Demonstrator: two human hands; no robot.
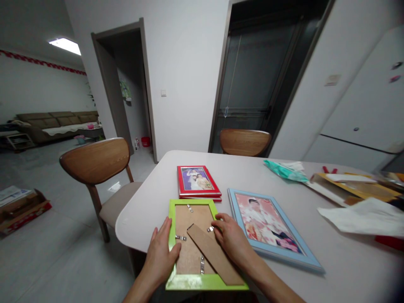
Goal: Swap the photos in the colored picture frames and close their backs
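Note:
A green photo frame (pixel 172 240) lies face down at the table's near edge, showing its brown backing board (pixel 195 214). Several small metal clips hold the board, and a brown stand leg (pixel 211 252) slants across it. My left hand (pixel 160 250) grips the frame's left side, thumb over the rim and fingers along the outer edge. At the right side, the bent fingers and thumb of my right hand (pixel 232 240) are closed at a metal clip (pixel 210 229). Just right of that hand lies a light blue photo frame (pixel 277 206), picture up.
Stacked red photo frames (pixel 198 181) lie beyond the green one on the white table (pixel 243 172). At the right are a green-and-white wrapper (pixel 285 170), white paper (pixel 362 214) and opened cardboard packaging (pixel 331 189). Wooden chairs (pixel 97 162) stand left and behind.

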